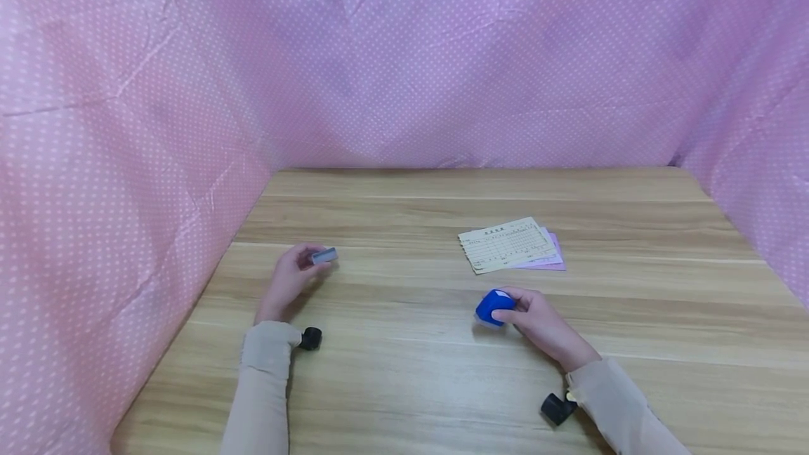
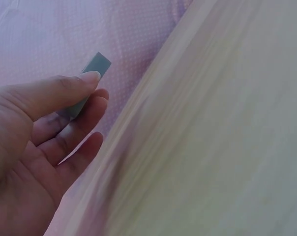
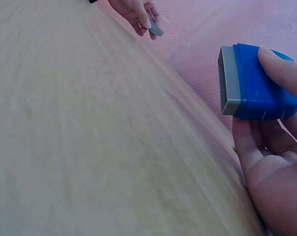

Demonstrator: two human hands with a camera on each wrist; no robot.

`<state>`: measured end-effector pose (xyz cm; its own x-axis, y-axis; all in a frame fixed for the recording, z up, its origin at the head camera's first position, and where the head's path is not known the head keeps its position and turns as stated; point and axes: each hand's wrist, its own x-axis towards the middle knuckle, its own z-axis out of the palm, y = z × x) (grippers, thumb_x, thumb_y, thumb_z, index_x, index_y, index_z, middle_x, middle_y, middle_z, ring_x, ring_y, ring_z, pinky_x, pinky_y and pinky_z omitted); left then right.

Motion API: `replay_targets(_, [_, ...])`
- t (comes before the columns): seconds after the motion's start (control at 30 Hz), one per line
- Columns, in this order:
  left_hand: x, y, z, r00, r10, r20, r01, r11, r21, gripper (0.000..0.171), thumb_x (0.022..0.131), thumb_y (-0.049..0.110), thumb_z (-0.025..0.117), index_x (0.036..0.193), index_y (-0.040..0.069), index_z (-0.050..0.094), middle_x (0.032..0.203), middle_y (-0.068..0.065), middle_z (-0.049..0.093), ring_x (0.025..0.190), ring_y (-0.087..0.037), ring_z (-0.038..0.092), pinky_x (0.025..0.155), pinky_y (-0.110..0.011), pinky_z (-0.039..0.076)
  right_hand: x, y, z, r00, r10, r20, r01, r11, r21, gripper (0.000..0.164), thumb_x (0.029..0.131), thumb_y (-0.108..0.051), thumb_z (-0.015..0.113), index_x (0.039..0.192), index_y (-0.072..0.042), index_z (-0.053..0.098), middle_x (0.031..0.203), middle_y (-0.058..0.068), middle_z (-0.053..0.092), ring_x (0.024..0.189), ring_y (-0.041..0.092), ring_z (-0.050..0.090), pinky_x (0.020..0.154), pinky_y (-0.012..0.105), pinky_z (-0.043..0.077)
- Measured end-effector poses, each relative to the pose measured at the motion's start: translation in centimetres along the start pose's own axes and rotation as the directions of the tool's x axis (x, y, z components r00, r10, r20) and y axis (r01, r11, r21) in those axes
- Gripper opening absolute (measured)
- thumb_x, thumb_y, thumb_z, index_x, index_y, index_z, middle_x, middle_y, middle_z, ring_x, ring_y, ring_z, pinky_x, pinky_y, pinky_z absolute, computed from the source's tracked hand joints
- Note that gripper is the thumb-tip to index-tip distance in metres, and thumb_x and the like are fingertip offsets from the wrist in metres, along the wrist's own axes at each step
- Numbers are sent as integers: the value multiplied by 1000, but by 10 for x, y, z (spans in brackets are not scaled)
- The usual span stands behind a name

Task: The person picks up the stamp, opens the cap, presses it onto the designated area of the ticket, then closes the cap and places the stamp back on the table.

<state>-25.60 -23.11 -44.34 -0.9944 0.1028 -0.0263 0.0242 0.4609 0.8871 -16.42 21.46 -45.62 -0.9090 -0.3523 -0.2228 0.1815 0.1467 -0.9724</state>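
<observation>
A blue self-inking stamp (image 1: pixel 495 307) with a grey base is held by my right hand (image 1: pixel 548 325), thumb on one side and fingers on the other. In the right wrist view the grey end of the stamp (image 3: pixel 230 81) faces left, away from the palm. My left hand (image 1: pixel 292 279) pinches a small grey stamp cap (image 1: pixel 325 255) between thumb and fingers, over the left part of the table. The left wrist view shows the cap (image 2: pixel 100 65) sticking out past the thumb tip. Both hands are well apart.
Beyond the right hand, a printed cream form (image 1: pixel 505 244) lies on top of purple paper (image 1: pixel 555 263) on the wooden table (image 1: pixel 392 371). Pink dotted cloth (image 1: pixel 404 76) hangs behind the table and along both sides. A black wrist camera (image 1: pixel 310 338) sits by the left sleeve.
</observation>
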Motion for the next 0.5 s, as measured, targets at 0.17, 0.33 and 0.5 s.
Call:
replay_targets(0.17, [2,4,7,1000,11,9,-11,1000,-12,42,87,17,71,125,5,57,125,-14,61,114,-26,58,96,-28,49,0,0,0,1000,-2,3,1,1000,4,57,93,-23,65,137,7,45,137,20,54,114,2,56,97,13,44])
replay_targets(0.33, [4,6,12,1000,-13,26,14,997,-71,42,86,16,72,124,6,57,126,-14,60,115,-26,58,99,-34,49,0,0,0,1000,-5,1,5,1000,3,58,93,-23,65,138,7,45,138,21,53,114,0,56,97,13,45])
replay_targets(0.5, [3,10,18,999,-10,54,16,995,-95,41,86,15,72,124,8,58,125,-12,60,116,-26,58,102,-39,47,0,-1,1,1000,5,-8,-5,1000,3,59,92,-24,66,139,6,44,141,21,51,118,2,55,97,12,44])
